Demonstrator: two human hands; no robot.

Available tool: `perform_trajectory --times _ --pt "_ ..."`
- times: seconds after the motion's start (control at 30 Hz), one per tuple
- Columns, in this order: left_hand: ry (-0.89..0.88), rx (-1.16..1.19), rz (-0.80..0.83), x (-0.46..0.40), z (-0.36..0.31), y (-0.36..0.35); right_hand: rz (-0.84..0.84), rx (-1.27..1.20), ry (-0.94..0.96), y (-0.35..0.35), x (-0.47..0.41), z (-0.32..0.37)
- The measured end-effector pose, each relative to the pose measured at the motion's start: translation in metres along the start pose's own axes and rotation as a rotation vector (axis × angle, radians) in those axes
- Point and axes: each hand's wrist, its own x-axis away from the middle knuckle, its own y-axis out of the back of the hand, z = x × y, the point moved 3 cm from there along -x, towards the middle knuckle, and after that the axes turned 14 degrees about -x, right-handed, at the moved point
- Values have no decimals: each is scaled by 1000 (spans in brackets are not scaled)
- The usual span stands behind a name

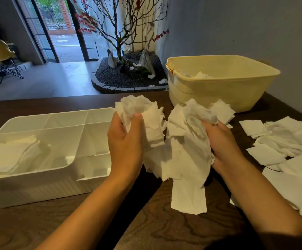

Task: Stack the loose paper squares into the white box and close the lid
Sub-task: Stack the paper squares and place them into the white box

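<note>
Centre of the frame: left hand [126, 141] curled round a crumpled wad of paper squares [143, 112], thumb pressed on its front, remaining fingers wrapped behind and hidden. Just right of it: right hand [222, 143] gripping a larger, messier bundle of squares [184, 141], fingers [209, 124] dug into the sheets from the right side, several squares hanging loose below, one long piece dangling toward the desk [155, 228]. Both bundles touching each other between the hands, held above the dark wood-grain surface.

Left of the frame: white box [38, 188], open, divided into compartments; a flat stack of squares lying in the large near-left compartment, a few more in the small lower-right one. Lid not discernible.

Right edge of the frame: scattered loose paper squares [282, 141] spread flat on the desk, overlapping, reaching to the lower right corner.

Upper right: pale yellow tub [218, 91] standing on the desk behind the right hand, some white paper inside.

Upper centre, beyond the desk: bare-branched tree [119, 33] with red blossoms in a gravel bed on the floor; folding chair [0, 56] at upper left.
</note>
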Motion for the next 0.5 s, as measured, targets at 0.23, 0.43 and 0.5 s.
perform_trajectory --times 0.23,0.43,0.5 --pt "302 235 334 5 4 -19 27 -44 15 -4 0 -6" --pt "551 425 440 4 13 -23 197 -256 -190 -12 11 -7" --pt "580 436 452 7 15 -24 183 -239 -185 -11 10 -7"
